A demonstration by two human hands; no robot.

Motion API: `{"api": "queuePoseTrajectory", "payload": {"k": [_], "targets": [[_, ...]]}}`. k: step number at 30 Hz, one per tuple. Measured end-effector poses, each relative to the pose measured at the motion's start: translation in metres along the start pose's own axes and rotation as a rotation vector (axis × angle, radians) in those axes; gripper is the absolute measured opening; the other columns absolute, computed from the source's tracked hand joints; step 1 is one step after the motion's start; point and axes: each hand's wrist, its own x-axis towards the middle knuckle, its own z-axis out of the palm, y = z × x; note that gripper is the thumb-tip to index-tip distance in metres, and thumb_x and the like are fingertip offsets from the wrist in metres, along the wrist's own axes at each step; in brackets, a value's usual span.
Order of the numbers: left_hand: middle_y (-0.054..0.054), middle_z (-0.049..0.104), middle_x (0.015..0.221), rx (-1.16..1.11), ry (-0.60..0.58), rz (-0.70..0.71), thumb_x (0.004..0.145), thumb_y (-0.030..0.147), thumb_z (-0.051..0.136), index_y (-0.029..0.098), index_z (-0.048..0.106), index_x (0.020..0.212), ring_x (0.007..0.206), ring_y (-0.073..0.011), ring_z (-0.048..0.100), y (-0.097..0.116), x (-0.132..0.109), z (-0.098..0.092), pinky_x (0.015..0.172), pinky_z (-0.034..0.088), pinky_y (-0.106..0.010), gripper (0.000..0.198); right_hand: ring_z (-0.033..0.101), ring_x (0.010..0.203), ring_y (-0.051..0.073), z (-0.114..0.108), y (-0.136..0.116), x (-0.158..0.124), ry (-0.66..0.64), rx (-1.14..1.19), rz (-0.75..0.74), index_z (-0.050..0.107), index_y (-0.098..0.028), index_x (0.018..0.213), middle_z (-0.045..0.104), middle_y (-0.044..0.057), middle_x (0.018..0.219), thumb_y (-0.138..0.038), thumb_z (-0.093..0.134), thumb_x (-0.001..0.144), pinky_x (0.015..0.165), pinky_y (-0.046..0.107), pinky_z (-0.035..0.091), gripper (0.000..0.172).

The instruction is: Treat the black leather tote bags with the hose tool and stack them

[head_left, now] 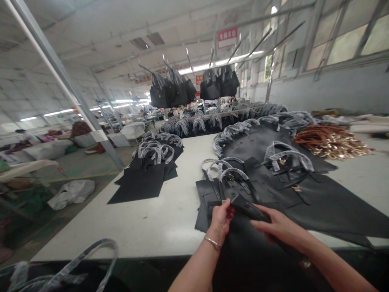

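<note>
A black leather-like bag panel (243,247) hangs over the near edge of the table in front of me. My left hand (223,217), with a bracelet at the wrist, pinches its upper edge near a narrow strap end. Farther right, my right hand (276,227) grips the folded edge between thumb and fingers; part of the fingers is hidden behind the material. Just beyond both hands lie black bag pieces (209,190) with plastic-wrapped handles (234,172). To their right, more black panels (328,198) overlap, some with gold-coloured hardware (296,188).
On the white table (170,227), a stack of black panels (142,178) lies to the left. Brown straps with gold clasps (331,142) are heaped at the right. Finished-looking bags (173,91) hang from a rack behind. Wrapped handles (85,259) stick up at lower left, beside a metal post (100,138).
</note>
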Motion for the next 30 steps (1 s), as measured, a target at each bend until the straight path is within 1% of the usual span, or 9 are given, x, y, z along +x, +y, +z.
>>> {"api": "queuePoseTrajectory", "payload": {"k": [3,8,12,15,17,21,25,26,30], "targets": [[-0.007,0.063,0.067,0.012,0.02,-0.017,0.075,0.028,0.078,0.008,0.064,0.073,0.052,-0.0094,0.057,-0.001,0.003,0.001,0.045,0.038,-0.017,0.025,0.053,0.044,0.014,-0.008,-0.002,0.003,0.11,-0.015,0.007,0.043,-0.01,0.142,0.057,-0.006,0.05,-0.046,0.064,0.08,0.043,0.022,0.038,0.075],[-0.002,0.061,0.069,0.057,0.021,0.07,0.073,0.026,0.077,0.01,0.067,0.091,0.051,-0.0064,0.052,-0.003,0.006,0.004,0.044,0.036,-0.015,0.026,0.056,0.048,0.015,-0.012,0.002,0.004,-0.03,-0.044,0.044,0.044,-0.013,0.143,0.065,-0.003,0.062,-0.043,0.067,0.079,0.045,0.023,0.041,0.075],[0.0,0.059,0.071,0.179,-0.118,0.275,0.069,0.031,0.078,0.014,0.067,0.092,0.057,-0.0082,0.054,0.008,0.007,0.004,0.052,0.044,-0.018,0.031,0.057,0.048,0.017,-0.008,0.006,0.013,0.091,-0.019,0.019,0.04,-0.012,0.144,0.06,-0.005,0.054,-0.044,0.065,0.079,0.046,0.025,0.041,0.077],[0.0,0.063,0.075,0.407,-0.279,0.403,0.066,0.025,0.078,0.017,0.067,0.095,0.066,-0.0119,0.061,0.025,0.01,0.005,0.064,0.049,-0.022,0.032,0.057,0.048,0.018,-0.014,0.01,0.016,0.103,0.01,0.045,0.039,-0.013,0.145,0.06,-0.005,0.054,-0.047,0.065,0.078,0.045,0.025,0.04,0.08],[0.0,0.064,0.072,0.603,-0.323,0.477,0.067,0.024,0.076,0.018,0.067,0.093,0.064,-0.0134,0.062,0.034,0.016,0.008,0.062,0.049,-0.023,0.028,0.057,0.049,0.019,-0.018,0.014,0.014,0.096,0.011,0.058,0.039,-0.013,0.146,0.061,-0.004,0.055,-0.048,0.066,0.078,0.046,0.026,0.041,0.081],[0.003,0.059,0.054,0.843,-0.197,0.533,0.072,0.039,0.074,0.018,0.065,0.078,0.047,-0.0135,0.057,0.042,0.035,0.018,0.05,0.043,-0.023,0.024,0.06,0.051,0.02,-0.022,0.015,0.008,0.092,0.008,0.072,0.038,-0.016,0.148,0.065,-0.003,0.059,-0.046,0.066,0.077,0.047,0.027,0.044,0.082],[0.0,0.058,0.054,1.014,-0.011,0.645,0.071,0.054,0.072,0.017,0.061,0.059,0.055,-0.0153,0.058,0.045,0.056,0.029,0.054,0.04,-0.023,0.04,0.063,0.052,0.019,-0.019,0.011,0.009,0.091,0.012,0.078,0.039,-0.02,0.149,0.069,-0.002,0.066,-0.042,0.067,0.078,0.047,0.026,0.046,0.079],[0.0,0.058,0.054,1.016,0.014,0.637,0.07,0.056,0.072,0.017,0.059,0.056,0.057,-0.0155,0.058,0.045,0.06,0.032,0.054,0.04,-0.023,0.044,0.063,0.052,0.019,-0.018,0.01,0.01,0.09,0.021,0.079,0.04,-0.02,0.148,0.07,-0.001,0.068,-0.041,0.068,0.077,0.047,0.026,0.046,0.079],[0.001,0.051,0.049,0.742,0.082,0.314,0.068,0.061,0.073,0.018,0.054,0.055,0.044,-0.0114,0.048,0.041,0.07,0.039,0.042,0.03,-0.021,0.049,0.063,0.051,0.019,-0.017,0.01,0.014,0.065,0.061,0.081,0.043,-0.02,0.147,0.071,0.0,0.07,-0.04,0.07,0.076,0.046,0.026,0.047,0.079]]}}
